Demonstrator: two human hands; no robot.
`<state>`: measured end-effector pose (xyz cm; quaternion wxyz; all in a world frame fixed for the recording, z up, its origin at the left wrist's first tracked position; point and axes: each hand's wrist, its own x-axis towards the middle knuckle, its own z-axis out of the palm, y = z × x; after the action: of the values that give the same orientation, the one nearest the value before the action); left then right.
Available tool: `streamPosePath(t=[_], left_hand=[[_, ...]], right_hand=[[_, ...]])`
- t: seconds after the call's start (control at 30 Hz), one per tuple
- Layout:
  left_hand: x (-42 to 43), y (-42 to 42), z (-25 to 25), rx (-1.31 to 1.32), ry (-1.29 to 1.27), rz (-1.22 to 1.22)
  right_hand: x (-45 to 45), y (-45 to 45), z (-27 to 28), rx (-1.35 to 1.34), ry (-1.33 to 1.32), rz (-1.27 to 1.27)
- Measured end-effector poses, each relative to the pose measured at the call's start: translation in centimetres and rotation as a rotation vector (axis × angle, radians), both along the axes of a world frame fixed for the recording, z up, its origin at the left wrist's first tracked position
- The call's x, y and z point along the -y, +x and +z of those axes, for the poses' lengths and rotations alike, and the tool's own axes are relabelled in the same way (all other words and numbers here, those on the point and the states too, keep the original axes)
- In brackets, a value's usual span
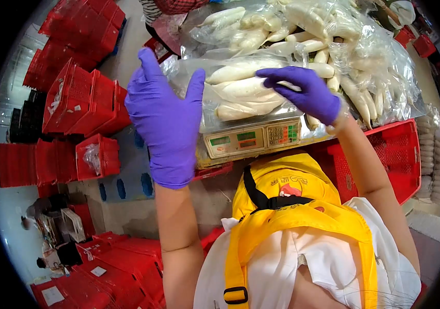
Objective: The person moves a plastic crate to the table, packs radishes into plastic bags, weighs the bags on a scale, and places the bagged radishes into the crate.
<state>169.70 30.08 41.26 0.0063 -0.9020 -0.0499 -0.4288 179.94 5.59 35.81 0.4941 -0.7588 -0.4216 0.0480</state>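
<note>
Several white radishes in a clear plastic bag point(243, 91) lie on a scale point(253, 138) with a green display and a keypad. My left hand point(165, 110), in a purple glove, is raised at the left of the bag, its fingers apart and nothing in it. From the right, my right hand point(305, 91), gloved in purple too, reaches over the right end of the bag. Its fingers are spread and bent slightly, holding nothing; whether they touch the plastic is unclear. Behind the scale, more radishes point(354, 95) and bagged ones are heaped on the table.
Stacked red crates point(83, 100) stand on the left, with more red crates point(111, 273) at the lower left. A red crate point(403, 159) is by the table's right front. Bagged white goods point(434, 154) are stacked far right. Another person's patterned sleeve point(178, 5) shows at the top.
</note>
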Motion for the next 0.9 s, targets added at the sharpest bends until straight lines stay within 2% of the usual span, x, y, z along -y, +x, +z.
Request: streamPosePath(t=[0.03,0.07,0.13,0.2,0.23,0.27,0.33,0.37,0.4,0.43,0.5,0.53,0.57,0.6,0.63,0.7,0.73,0.77,0.8,0.87,0.9], left_hand=[[0.7,0.9,0.7,0.140,0.070,-0.083],[2.0,1.6,0.9,0.160,0.075,-0.100],[4.3,2.6,0.5,-0.040,0.007,-0.567],[3.1,5.0,-3.5,-0.523,-0.230,-0.533],[-0.5,5.8,-9.9,-0.642,-0.093,-0.470],[-4.3,5.8,-14.6,-0.759,0.043,-0.395],[-6.0,3.9,-13.9,-1.076,-0.597,-0.096],[-6.7,2.9,-15.0,-1.071,-0.595,-0.090],[-7.6,2.0,-17.0,-0.935,-0.619,-0.124],[-8.1,1.9,-18.1,-0.801,-0.642,-0.159],[-7.3,3.2,-16.3,-0.827,-0.674,-0.066],[-6.7,4.1,-15.4,-0.843,-0.699,0.022],[-6.2,4.9,-15.2,-0.715,-0.766,-0.012],[-5.9,5.7,-14.9,-0.716,-0.772,-0.002],[-5.7,6.6,-14.6,-0.634,-0.744,-0.081],[-6.3,7.9,-15.5,-0.478,-0.654,-0.284],[-6.5,8.4,-15.9,-0.483,-0.655,-0.278],[-6.7,8.8,-16.2,-0.567,-0.484,-0.263],[-6.8,9.0,-16.5,-0.647,-0.313,-0.248],[-7.2,9.4,-17.1,-0.711,-0.360,-0.250],[-7.5,10.0,-17.2,-0.774,-0.400,-0.260]], right_hand=[[-1.4,0.5,-1.1,-0.070,0.043,0.058],[-2.9,1.2,-2.2,-0.132,0.087,0.114],[-5.4,2.9,-2.6,0.157,-0.167,0.157],[-7.4,6.1,-5.3,0.199,-0.351,0.119],[-7.9,7.5,-6.5,0.357,-0.270,0.090],[-8.2,9.0,-7.4,0.377,-0.267,0.091],[-8.6,11.9,-8.3,0.621,-0.320,-0.095],[-8.9,11.9,-6.9,0.494,-0.455,-0.094],[-9.4,11.7,-6.5,0.495,-0.450,-0.091],[-9.8,11.2,-6.4,0.494,-0.409,-0.096],[-10.7,10.1,-6.3,0.433,-0.267,-0.059],[-11.4,9.9,-7.1,0.458,-0.337,-0.036],[-12.2,9.6,-6.1,0.413,-0.463,0.050],[-12.8,9.3,-5.0,0.367,-0.587,0.135],[-13.3,8.9,-5.4,0.331,-0.505,0.120],[-13.9,8.7,-5.5,0.265,-0.530,0.131],[-14.1,8.8,-5.5,0.202,-0.556,0.131],[-14.6,9.3,-6.8,0.293,-0.443,0.154],[-15.2,9.7,-7.6,0.292,-0.442,0.160],[-17.2,10.2,-7.8,0.287,-0.807,0.226],[-17.8,9.7,-7.6,0.340,-0.852,0.221]])
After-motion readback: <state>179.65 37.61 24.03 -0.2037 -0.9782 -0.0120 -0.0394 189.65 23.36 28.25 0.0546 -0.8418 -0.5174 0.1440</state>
